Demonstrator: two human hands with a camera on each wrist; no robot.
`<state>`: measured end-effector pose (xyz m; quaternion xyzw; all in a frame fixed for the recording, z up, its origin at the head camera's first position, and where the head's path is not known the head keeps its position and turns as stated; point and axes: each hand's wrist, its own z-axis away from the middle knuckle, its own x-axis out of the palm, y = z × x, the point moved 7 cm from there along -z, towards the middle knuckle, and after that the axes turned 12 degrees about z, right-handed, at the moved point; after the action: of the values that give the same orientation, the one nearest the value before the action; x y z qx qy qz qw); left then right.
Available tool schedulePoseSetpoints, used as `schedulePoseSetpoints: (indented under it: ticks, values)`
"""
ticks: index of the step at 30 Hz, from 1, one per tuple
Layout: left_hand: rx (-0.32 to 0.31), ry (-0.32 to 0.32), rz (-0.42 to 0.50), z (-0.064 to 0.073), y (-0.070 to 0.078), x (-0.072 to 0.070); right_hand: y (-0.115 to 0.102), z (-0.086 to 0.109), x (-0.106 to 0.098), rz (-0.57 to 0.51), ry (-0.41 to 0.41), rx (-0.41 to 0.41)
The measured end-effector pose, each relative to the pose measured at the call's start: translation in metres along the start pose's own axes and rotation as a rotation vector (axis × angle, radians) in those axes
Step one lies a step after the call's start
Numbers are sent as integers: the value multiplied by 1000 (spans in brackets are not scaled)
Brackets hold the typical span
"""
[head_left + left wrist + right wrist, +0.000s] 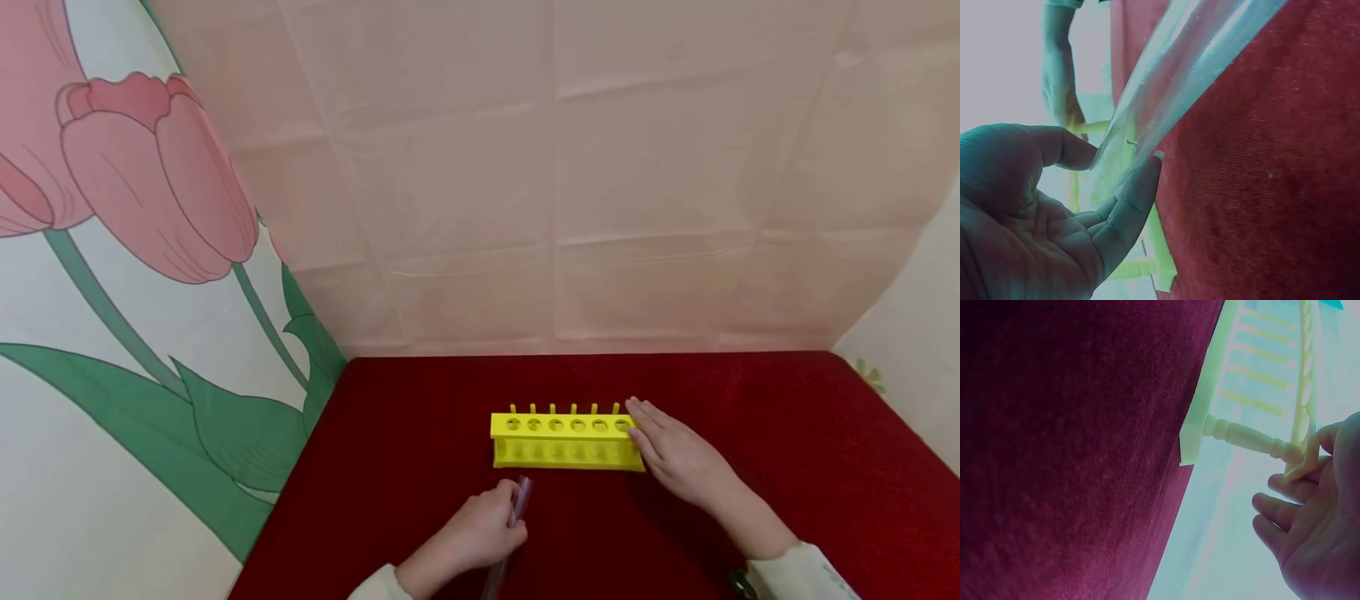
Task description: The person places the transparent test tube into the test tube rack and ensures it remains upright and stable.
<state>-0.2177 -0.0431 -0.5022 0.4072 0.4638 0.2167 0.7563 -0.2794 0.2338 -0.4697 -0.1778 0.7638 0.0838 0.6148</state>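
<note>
A yellow test tube rack (567, 452) stands upright on the red-covered table, with a row of round holes along its top and a row of short pegs behind. In the head view my left hand (486, 527) is in front of the rack, apart from it. Between thumb and fingers it pinches a clear test tube (1166, 81), tilted, its near end cut off by the frame. At the rack's right end is my right hand (684, 457). The right wrist view shows its thumb and fingers gripping the end of the rack's top plate (1305, 434).
The red cloth (405, 433) covers the whole tabletop. A pinkish hanging sheet (555, 208) closes off the back, and a tulip-printed sheet (150, 183) stands along the left side. White sheeting (922, 333) borders the right edge.
</note>
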Motion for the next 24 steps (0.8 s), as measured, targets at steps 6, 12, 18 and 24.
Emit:
schedulePoseSetpoints:
  ticks: [6, 12, 18, 24]
  values:
    - [19, 12, -28, -1, 8, -5, 0, 0, 0, -2, -3, 2]
    - [46, 23, -29, -1, 16, -9, 0, -1, 1, -1, -5, 5]
    - [63, 28, -22, 1, 20, -14, -1, -1, 1, -3, -7, 5]
    - [77, 46, -12, 4, 27, -20, -1, 0, 1, -2, 2, 8]
